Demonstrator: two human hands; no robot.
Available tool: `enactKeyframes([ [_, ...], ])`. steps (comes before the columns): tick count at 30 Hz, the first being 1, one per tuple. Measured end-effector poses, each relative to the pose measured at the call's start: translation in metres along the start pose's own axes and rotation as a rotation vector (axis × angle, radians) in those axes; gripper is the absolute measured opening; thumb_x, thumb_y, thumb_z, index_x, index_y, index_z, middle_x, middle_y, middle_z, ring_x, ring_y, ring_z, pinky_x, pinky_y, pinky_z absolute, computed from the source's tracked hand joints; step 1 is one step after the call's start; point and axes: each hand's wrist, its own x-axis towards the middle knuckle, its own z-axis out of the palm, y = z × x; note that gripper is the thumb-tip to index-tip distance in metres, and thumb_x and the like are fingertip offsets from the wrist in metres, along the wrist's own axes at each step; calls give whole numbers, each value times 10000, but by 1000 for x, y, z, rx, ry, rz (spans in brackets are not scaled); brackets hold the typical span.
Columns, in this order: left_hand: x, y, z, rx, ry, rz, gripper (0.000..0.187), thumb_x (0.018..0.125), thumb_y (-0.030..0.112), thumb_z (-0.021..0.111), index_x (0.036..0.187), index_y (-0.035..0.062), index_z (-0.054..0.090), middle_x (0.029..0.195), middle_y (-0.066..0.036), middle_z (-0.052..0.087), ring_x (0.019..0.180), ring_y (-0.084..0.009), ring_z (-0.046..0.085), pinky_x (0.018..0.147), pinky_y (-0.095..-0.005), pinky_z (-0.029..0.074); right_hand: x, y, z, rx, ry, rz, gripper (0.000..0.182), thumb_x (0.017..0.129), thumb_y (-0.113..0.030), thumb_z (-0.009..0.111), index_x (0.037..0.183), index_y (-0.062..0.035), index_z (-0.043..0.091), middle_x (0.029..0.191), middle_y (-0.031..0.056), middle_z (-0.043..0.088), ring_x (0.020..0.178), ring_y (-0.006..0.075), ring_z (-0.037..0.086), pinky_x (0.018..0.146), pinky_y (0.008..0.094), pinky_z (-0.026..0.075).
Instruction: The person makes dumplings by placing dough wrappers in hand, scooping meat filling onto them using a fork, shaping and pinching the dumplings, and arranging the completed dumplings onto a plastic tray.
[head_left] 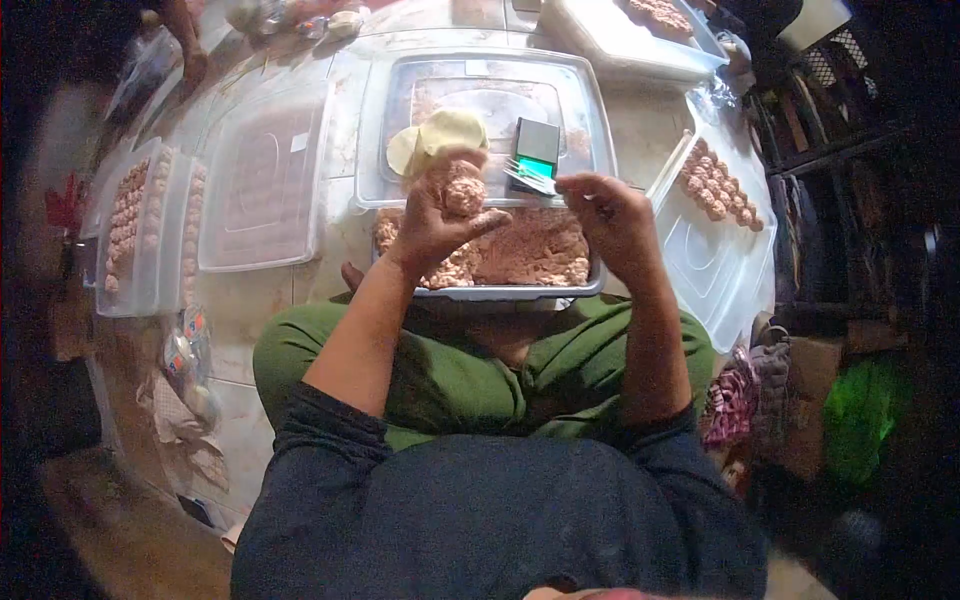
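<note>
My left hand [435,222] holds a lumpy pink ball of meat mixture [465,196] in its palm and fingers, thumb stretched out to the right. Pale yellow round dough wrappers [453,132] lie just beyond its fingertips, on a clear plastic lid [570,90]. My right hand [615,215] pinches a fork [528,177], its tines pointing left over the lit green display of a small digital scale [539,140]. Below both hands, a tub [500,292] in front of my lap contains more meat mixture [530,250], partly hidden by the left hand and wrist.
To the left are a lidded clear container [262,185] and another box [130,225] with rows of meat balls. On the right, more balls [718,185] rest on a clear lid [715,270]. A large tub [640,45] stands at the back right. Another person's limb [185,40] shows far left.
</note>
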Motion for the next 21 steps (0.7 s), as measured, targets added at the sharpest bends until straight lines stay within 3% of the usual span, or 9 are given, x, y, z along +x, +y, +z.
enactKeyframes([
  [2,-2,-20,-5,-109,-161,-78,412,682,158,789,979,59,521,907,-15,542,778,-115,532,715,-243,464,-4,2,-21,-92,-166,94,175,782,-42,644,957,-48,654,829,83,667,728,131,620,649,280,500],
  [4,-4,-32,-5,29,-206,-6,417,664,168,805,955,57,526,912,-11,532,758,-115,522,720,-240,462,-12,2,-20,-156,-228,127,194,749,-56,670,941,-38,648,839,115,668,749,211,649,679,316,511],
  [7,-8,-33,-1,-146,-280,-228,589,636,169,822,1111,67,489,939,-23,517,805,-120,514,752,-249,459,-17,-19,-11,-197,-244,5,364,707,-101,708,1041,-20,588,1013,198,608,878,298,636,739,358,506],
  [9,-9,-10,2,-159,-266,-168,805,598,189,844,1248,83,382,952,-34,501,836,-128,503,785,-264,451,-17,-21,10,-156,-152,-124,538,681,-137,732,1158,-29,507,1114,230,547,923,340,608,768,384,498],
  [11,-10,-7,2,-349,-404,-389,1266,519,212,881,1433,150,8,1112,-104,477,993,-192,495,880,-314,424,-18,-21,33,-240,-121,-153,784,639,-146,757,1304,-58,351,1159,247,508,988,404,550,838,426,466],
  [15,-15,-24,13,-323,-539,-297,1406,530,325,867,1375,216,-252,1360,-241,300,1211,-316,391,975,-394,371,-23,-32,54,-199,-40,-103,737,711,-79,685,1353,-80,324,1084,232,565,956,371,576,814,403,474],
  [16,-17,-17,15,-440,-558,-420,1407,515,420,856,1386,207,-228,1343,-254,309,1202,-325,393,984,-397,360,-24,-35,49,-222,-63,-113,679,752,-101,652,1346,-75,324,1023,232,589,938,370,584,800,418,471],
  [19,-16,-6,19,-488,-646,-367,1418,503,403,869,1388,215,-223,1370,-232,268,1206,-323,390,990,-404,358,-27,-27,43,-129,0,-29,659,711,-104,684,1289,-77,367,955,206,616,882,372,599,768,417,482],
  [21,-20,1,27,-682,-636,-327,1373,532,313,871,1401,218,-189,1402,-211,207,1185,-310,418,964,-394,391,-39,-23,17,16,-111,32,644,692,-61,664,1276,-89,392,896,149,627,844,257,618,730,345,497],
])
